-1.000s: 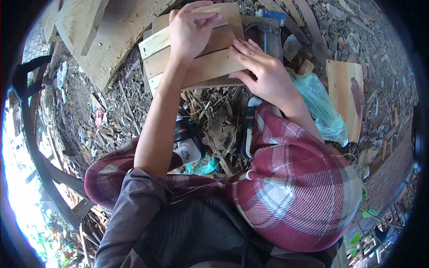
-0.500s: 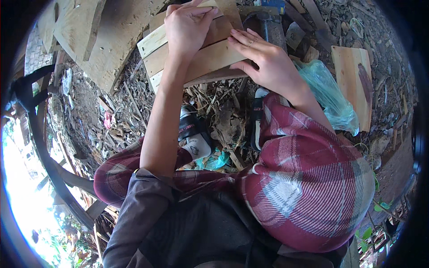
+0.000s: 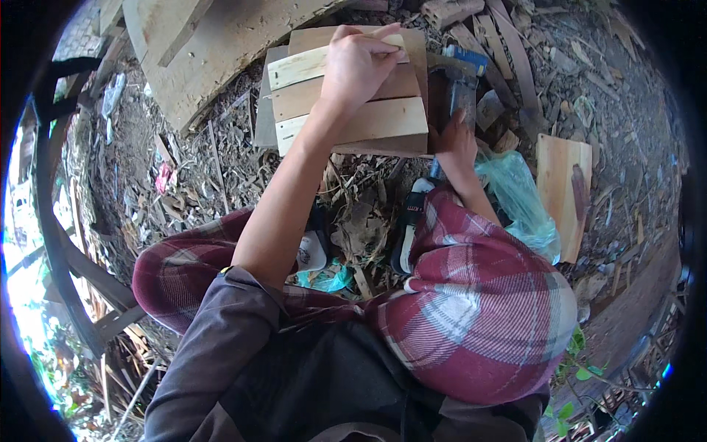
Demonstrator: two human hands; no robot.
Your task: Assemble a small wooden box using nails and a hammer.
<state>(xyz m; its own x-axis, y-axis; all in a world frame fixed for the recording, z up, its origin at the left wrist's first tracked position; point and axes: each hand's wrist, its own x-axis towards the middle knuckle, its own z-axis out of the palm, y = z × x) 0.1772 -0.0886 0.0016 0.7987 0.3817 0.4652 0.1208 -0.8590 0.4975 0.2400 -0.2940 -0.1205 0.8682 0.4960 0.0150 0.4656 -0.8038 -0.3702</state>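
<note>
Wooden slats [image 3: 383,120], left ends facing open leaf-littered ground [image 3: 195,158], right ends beside the hammer [image 3: 462,96], flat, pale and brown, left hand [image 3: 361,68] closed in a pinch over the farthest, right hand [image 3: 456,149] over the hammer, grip unclear

small pale lettering [image 3: 415,208] runs along the black sandal strap [image 3: 410,214] on the right

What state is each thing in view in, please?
Left hand: fingertips pinched together
Right hand: on the hammer, grip unclear
Hammer: partly covered by that hand
Slats: lying side by side
Plastic bag: crumpled
Loose board: lying flat
Sandals: worn
</note>
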